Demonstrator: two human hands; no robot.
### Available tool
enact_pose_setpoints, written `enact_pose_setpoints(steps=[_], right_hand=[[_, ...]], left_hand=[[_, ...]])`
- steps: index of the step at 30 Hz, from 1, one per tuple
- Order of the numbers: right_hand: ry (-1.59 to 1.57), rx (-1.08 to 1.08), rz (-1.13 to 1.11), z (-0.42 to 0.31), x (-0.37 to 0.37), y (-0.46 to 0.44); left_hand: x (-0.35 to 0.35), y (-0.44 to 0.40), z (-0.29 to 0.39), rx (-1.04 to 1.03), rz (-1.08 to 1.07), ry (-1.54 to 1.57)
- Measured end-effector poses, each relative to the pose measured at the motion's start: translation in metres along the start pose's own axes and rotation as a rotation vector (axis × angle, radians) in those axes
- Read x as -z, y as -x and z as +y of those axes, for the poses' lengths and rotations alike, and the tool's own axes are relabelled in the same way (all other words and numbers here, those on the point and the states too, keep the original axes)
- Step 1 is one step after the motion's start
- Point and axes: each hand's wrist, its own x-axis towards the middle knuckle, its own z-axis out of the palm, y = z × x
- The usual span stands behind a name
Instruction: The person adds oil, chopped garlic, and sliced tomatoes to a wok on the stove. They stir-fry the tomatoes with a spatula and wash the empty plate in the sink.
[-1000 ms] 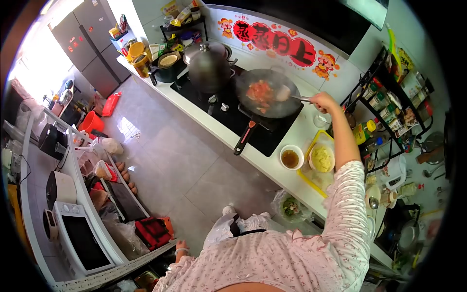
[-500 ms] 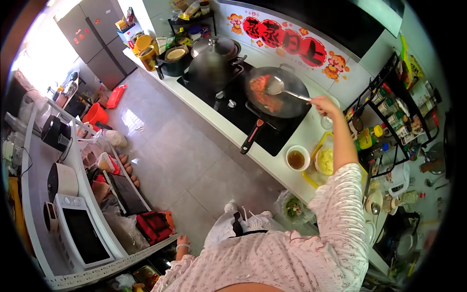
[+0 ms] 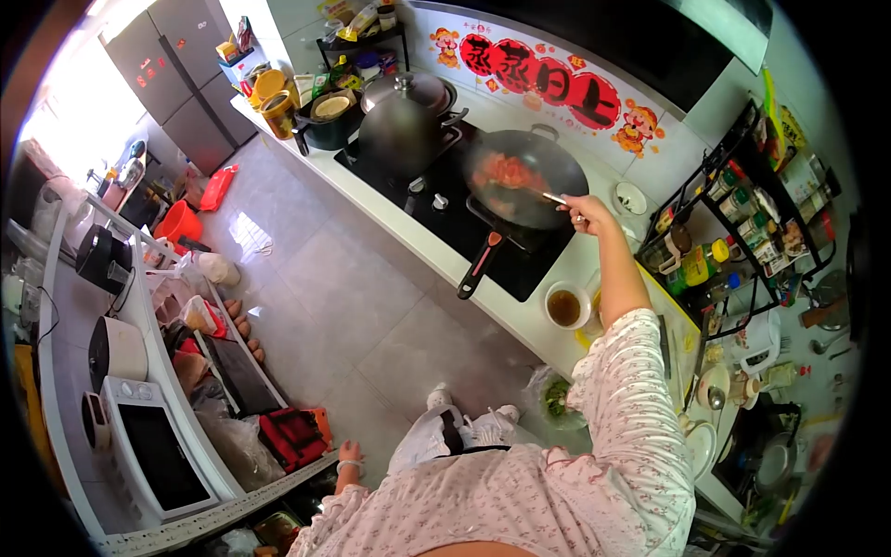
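Observation:
My right hand [image 3: 587, 213] grips the handle of a metal ladle [image 3: 554, 198] over the wok's right side. The ladle's head is hidden among reddish food pieces [image 3: 509, 174] in the dark wok [image 3: 568, 167]. This wok sits on the black gas stove, its black and red handle [image 3: 481, 265] pointing toward the counter's front edge. Down by my side, near the shelf, hangs my left hand [image 3: 349, 453], empty with its fingers apart. Below my right forearm stands a white bowl [image 3: 567, 326] of brown liquid.
A lidded pot [image 3: 404, 100] occupies the left burner, beside a dark green pot [image 3: 325, 135]. A small white dish [image 3: 630, 198] lies right of the wok. The black spice rack [image 3: 733, 200] borders the right side. A microwave [image 3: 162, 446] stands on the left shelf.
My right hand has moved left and slightly down, lowering the ladle's head into the food, where it no longer shows. Reddish pieces have shifted within the wok. My left hand stays low.

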Motion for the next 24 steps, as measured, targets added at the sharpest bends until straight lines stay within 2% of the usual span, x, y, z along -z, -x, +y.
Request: enact_pose_setpoints(steps=[2,4,5,7,8,10,11,14,16,18,20,24], right_hand=[[0.159,0.181,0.014,-0.006,0.009,0.009],[0.470,0.328,0.151,-0.022,0.027,0.025],[0.477,0.326,0.160,-0.031,0.030,0.033],[0.989,0.594,0.362,-0.041,0.028,0.047],[0.990,0.591,0.368,-0.039,0.024,0.047],[1.550,0.915,0.691,-0.031,0.005,0.042],[1.552,0.778,0.694,-0.026,-0.009,0.039],[1.587,0.725,0.705,-0.005,-0.036,0.028],[1.523,0.585,0.750,0.005,-0.051,0.020],[1.465,0.354,0.768,0.003,-0.075,0.032],[1.416,0.280,0.695,-0.004,-0.076,0.029],[1.305,0.355,0.643,-0.013,-0.028,0.040]], left_hand=[[0.010,-0.004,-0.010,-0.015,0.000,0.007],[0.015,-0.015,-0.023,-0.021,-0.004,0.015],[0.016,-0.013,-0.024,-0.001,0.004,0.002],[0.014,-0.012,-0.025,0.025,0.015,-0.029],[0.011,-0.010,-0.023,0.033,0.015,-0.043],[0.006,-0.011,-0.018,0.040,0.008,-0.066],[0.002,-0.010,-0.014,0.040,0.004,-0.073],[-0.008,-0.005,0.009,0.025,-0.011,-0.096],[-0.016,-0.001,0.026,0.020,-0.027,-0.106],[-0.021,0.006,0.039,0.007,-0.035,-0.116],[-0.021,0.009,0.047,-0.011,-0.045,-0.132],[-0.021,0.005,0.047,-0.081,-0.046,-0.196]])
